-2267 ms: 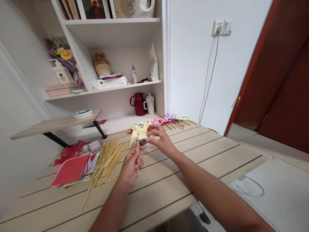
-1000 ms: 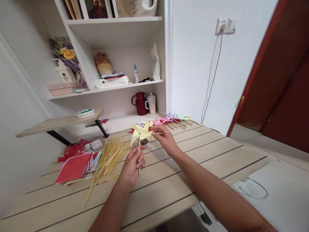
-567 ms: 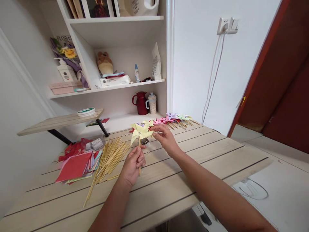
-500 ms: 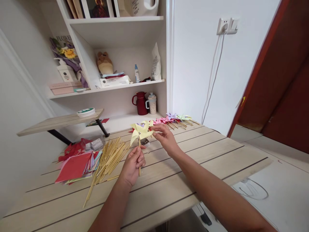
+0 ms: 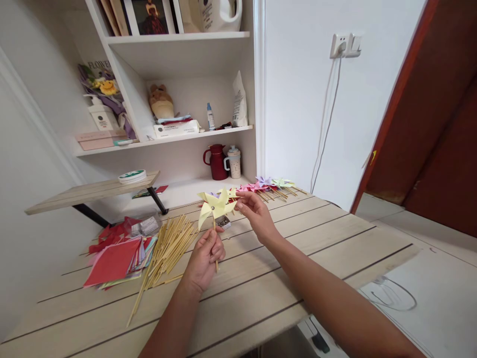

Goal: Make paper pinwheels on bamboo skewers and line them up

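Observation:
A pale yellow paper pinwheel (image 5: 213, 206) stands upright on a thin wooden stick. My left hand (image 5: 204, 257) is closed round the lower part of that stick, above the wooden table (image 5: 305, 238). My right hand (image 5: 254, 212) pinches the tip of the pinwheel's right blade between thumb and fingers. A silver pin shows at the pinwheel's centre. Behind the pinwheel on the table sits a small clear box (image 5: 223, 222) of dark small parts.
A bundle of wooden sticks (image 5: 167, 248) and a stack of coloured paper squares (image 5: 115, 258) lie to the left. Finished pinwheels (image 5: 266, 185) lie in a row at the table's far edge. White shelves hold a red jug (image 5: 216, 161) and a mug. A small side shelf (image 5: 89, 191) juts out at left.
The pinwheel and both hands have stayed almost in place; the right hand rose slightly and shifted its pinch along the right blade. The camera tilted a little.

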Tool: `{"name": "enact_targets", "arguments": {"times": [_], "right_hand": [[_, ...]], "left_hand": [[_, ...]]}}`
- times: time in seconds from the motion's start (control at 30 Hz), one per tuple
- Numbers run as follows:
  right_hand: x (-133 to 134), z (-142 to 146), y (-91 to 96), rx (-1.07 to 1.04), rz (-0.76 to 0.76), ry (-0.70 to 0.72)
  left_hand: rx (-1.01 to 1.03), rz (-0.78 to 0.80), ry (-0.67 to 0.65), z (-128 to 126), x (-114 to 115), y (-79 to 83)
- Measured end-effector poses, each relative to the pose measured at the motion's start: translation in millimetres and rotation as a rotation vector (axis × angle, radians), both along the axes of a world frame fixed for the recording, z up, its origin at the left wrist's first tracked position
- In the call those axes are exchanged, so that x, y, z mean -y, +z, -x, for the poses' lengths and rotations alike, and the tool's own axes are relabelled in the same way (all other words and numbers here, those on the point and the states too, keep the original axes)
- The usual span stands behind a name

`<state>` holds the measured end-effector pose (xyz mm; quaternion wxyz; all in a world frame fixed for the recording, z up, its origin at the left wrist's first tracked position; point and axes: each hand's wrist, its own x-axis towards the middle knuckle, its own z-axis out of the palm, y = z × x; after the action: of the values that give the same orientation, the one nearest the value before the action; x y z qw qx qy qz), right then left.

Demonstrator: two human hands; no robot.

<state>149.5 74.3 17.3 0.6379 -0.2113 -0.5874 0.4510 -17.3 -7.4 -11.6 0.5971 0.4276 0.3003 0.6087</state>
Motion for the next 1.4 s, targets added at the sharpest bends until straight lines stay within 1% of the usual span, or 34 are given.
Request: {"name": "enact_targets", "arguments": {"times": [0.17,0.5,0.8,1.07,1.17,1.3,1.37,1.4], "right_hand": [[2,1,-0.3,-0.009,0.009,0.034],[-1,3,-1.5,-0.013,0.04,-0.02],[3,3,-0.6,0.014,0.054,-0.03],[3,5,-0.4,0.029,0.052,-0.032],[4,3,0.4,0.022,0.055,-0.055],[9,1,3.7,-0.041,0.008,-0.129],[14,2,4.3,-0.061,-0.004,-0.124],[16,4,3.5,-0.042,0.001,-0.097]], "left_hand": [[0.002,0.008,0.012,0,0,-0.9],[0.019,0.017,0.048,2,-3,-3.9],[0.036,0.031,0.094,3,-5,-4.9],[0.092,0.062,0.134,5,-6,-6.4],[0.11,0.067,0.146,6,-7,-7.2],[0.183,0.079,0.219,7,-10,-7.6],[0.23,0.105,0.279,9,-12,-7.6],[0.25,0.118,0.307,10,-13,-7.7]]}}
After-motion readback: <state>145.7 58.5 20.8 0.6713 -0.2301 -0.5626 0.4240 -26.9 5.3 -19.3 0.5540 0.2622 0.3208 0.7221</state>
